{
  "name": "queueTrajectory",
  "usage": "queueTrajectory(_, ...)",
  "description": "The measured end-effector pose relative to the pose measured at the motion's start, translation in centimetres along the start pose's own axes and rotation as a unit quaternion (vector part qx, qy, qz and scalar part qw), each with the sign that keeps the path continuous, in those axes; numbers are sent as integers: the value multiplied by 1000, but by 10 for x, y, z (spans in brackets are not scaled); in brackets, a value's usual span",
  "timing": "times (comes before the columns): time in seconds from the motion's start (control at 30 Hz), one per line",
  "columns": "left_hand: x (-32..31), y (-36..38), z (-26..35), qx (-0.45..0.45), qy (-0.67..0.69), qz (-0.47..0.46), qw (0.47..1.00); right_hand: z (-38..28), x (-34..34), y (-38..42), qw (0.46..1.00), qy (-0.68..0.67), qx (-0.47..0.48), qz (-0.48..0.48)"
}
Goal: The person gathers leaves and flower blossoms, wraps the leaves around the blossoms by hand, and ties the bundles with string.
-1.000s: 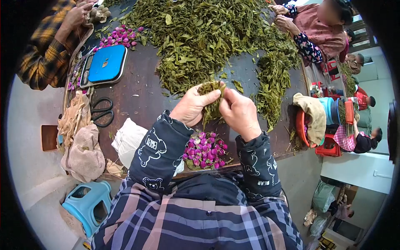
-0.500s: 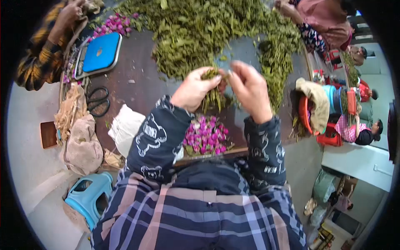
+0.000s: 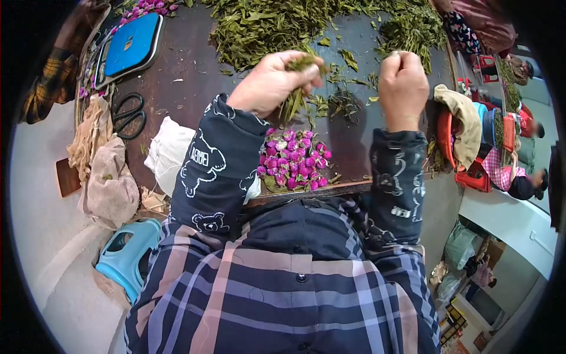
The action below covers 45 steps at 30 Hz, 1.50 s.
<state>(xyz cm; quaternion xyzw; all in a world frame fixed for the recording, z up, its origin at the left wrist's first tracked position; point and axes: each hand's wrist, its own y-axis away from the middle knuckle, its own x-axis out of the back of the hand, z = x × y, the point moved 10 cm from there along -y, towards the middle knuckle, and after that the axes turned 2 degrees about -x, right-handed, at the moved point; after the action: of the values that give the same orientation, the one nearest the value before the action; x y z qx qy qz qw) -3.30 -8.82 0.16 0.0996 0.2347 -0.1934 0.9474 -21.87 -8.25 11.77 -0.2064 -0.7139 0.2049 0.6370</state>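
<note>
My left hand [image 3: 272, 84] is closed around a small bundle of dried green leaves [image 3: 293, 105], whose tips hang below the fingers. To the right, my right hand [image 3: 404, 85] is raised with its fingers pressed together; whatever they may pinch is too small or hidden to make out. Below my left hand, near the table edge, sits a pile of purple-pink dried flower heads [image 3: 293, 158]. Beyond both hands lies a large heap of dried green leaves [image 3: 265, 32], with a smaller leaf heap [image 3: 413, 32] at the right. Loose leaf bits [image 3: 344, 105] lie between my hands.
Left on the dark table [image 3: 177, 76] are a blue-topped scale [image 3: 131, 46], black scissors [image 3: 128, 115], a white cloth [image 3: 169, 150] and brown cloths [image 3: 112, 183]. An orange basket [image 3: 445, 133] under cloth stands right. A blue stool [image 3: 127, 253] is below left. Other people work around.
My right hand has moved right, away from the bundle, and its fingers have closed. My left hand still holds the leaves. The view has shifted, so the table sits higher.
</note>
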Motion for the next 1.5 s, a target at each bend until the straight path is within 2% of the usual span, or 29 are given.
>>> queueTrajectory(0.03, 4, -1, 5, -18, 8, 12, 1000, 11, -4, -2, 998, -21, -45, -48)
queueTrajectory(0.07, 7, -2, 6, -18, 7, 13, 1000, 10, -4, 0, 998, -23, -45, -48)
queueTrajectory(0.2, 25, -6, 19, -77, 177, -8, 981, -9, -43, 29, 978, -117, 3, -173)
queueTrajectory(0.27, 27, -5, 22, -77, 181, 23, 980, -31, -46, 51, 980, -125, 89, -125)
queueTrajectory(0.3, 28, -4, 25, -78, 184, 52, 978, -38, -39, 53, 980, -126, 89, -126)
queueTrajectory(0.37, 36, -1, 28, -79, 189, 112, 973, -73, -37, 72, 916, -262, 146, -265)
queueTrajectory(0.43, 40, -2, 28, -87, 189, 107, 972, -91, -43, 92, 881, -270, 159, -354)
queueTrajectory(0.53, 43, -6, 27, -115, 200, 88, 969, -108, -45, 110, 877, -257, 209, -347)
queueTrajectory(0.73, 43, -5, 29, -128, 149, 86, 977, -100, -63, 112, 870, -248, 201, -377)
queueTrajectory(0.8, 36, 2, 31, -101, 39, 86, 990, -75, -75, 105, 803, -398, -2, -443)
queueTrajectory(0.87, 24, 4, 36, -82, -69, 78, 991, -50, -81, 103, 688, -517, -201, -468)
queueTrajectory(0.9, 14, 5, 41, -93, -106, 48, 989, -45, -76, 94, 698, -512, -196, -460)
queueTrajectory(0.97, -1, 5, 43, -111, -142, 12, 984, -43, -69, 88, 592, -621, -289, -425)
queueTrajectory(1.03, -18, 8, 50, -234, -210, -37, 949, -49, -65, 86, 455, -716, -367, -381)
queueTrajectory(1.07, -20, 8, 51, -239, -212, -39, 947, -50, -64, 83, 458, -718, -362, -379)
queueTrajectory(1.2, -27, 12, 49, -227, -222, -44, 947, -57, -63, 80, 410, -754, -371, -355)
queueTrajectory(1.23, -28, 13, 48, -229, -224, -44, 946, -59, -62, 79, 410, -756, -368, -355)
queueTrajectory(1.37, -19, 12, 47, -228, -182, 15, 956, -61, -58, 66, 472, -744, -337, -331)
queueTrajectory(1.4, -20, 12, 45, -232, -183, 14, 955, -64, -57, 65, 473, -746, -332, -331)
queueTrajectory(1.5, -6, 4, 8, -93, 79, 31, 992, -55, -36, 44, 739, -604, -212, -211)
